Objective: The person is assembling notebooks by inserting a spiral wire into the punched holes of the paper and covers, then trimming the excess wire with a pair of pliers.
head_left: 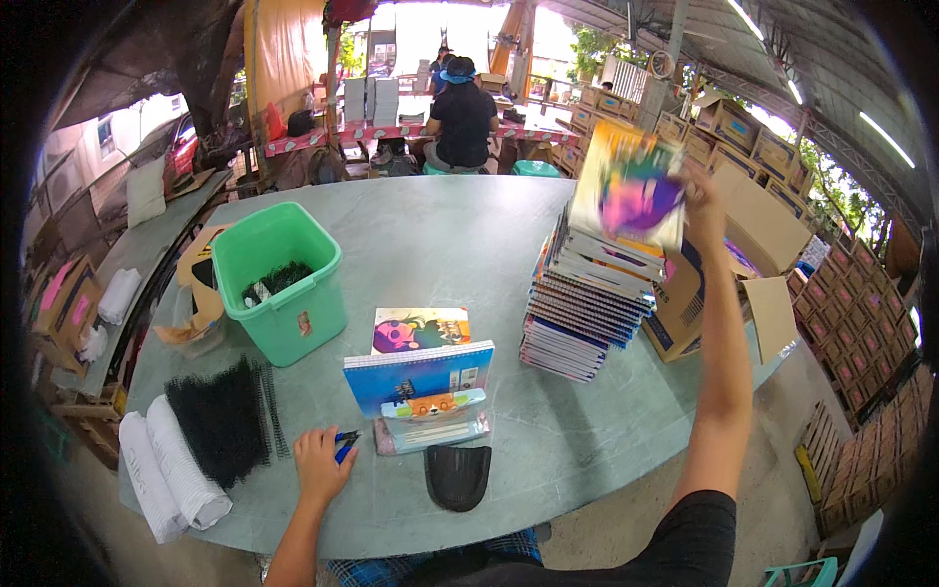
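My right hand [706, 201] is raised above a tall stack of spiral notebooks [585, 303] and grips a colourful notebook [631, 186], which is blurred. My left hand [321, 462] rests on the grey-green table [440, 235] near its front edge, closed around a small blue tool [344, 445]. Just right of that hand stands a binding device [430, 416] holding a blue-covered notebook [419, 377]. Behind it lies another notebook with a purple and yellow cover [421, 328]. A black curved pad [458, 476] sits at the table's front edge.
A green plastic bin [284, 293] holds black spiral coils. More black coils [223, 421] and white rolls [166, 470] lie at the left. An open cardboard box [729, 284] stands right of the stack. A person [462, 117] sits far behind, facing away. Stacked crates [861, 342] line the right.
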`<state>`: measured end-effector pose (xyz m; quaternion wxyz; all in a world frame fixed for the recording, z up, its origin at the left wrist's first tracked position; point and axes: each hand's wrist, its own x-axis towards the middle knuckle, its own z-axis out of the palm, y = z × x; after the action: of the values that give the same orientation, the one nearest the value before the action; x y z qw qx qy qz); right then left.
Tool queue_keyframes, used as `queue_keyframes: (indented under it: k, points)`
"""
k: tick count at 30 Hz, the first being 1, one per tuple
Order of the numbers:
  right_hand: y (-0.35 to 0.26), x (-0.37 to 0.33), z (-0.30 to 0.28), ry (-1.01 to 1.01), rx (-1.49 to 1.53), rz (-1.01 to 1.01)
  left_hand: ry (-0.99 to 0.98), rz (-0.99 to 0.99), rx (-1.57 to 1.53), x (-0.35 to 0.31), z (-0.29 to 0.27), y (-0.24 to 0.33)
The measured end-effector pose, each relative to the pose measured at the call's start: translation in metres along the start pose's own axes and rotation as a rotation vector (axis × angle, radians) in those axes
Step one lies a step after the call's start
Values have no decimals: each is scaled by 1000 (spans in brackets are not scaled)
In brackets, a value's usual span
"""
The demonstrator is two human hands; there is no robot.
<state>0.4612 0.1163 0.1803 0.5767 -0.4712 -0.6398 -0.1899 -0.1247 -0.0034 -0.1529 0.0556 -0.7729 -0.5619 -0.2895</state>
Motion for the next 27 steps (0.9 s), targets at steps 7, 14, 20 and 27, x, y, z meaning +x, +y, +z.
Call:
queue_keyframes:
  k: [7, 14, 20, 27]
  points:
    - [27, -53, 8, -121, 110, 207, -30, 5, 33, -3, -3, -6]
    - [64, -35, 18, -362, 473, 659, -40, -22, 25, 0, -2, 3]
    - [-81, -49, 7, -293, 98, 255, -29, -50, 32, -1, -8, 2]
    - [-336, -127, 3, -784, 1791, 375, -55, -84, 6, 2, -19, -9]
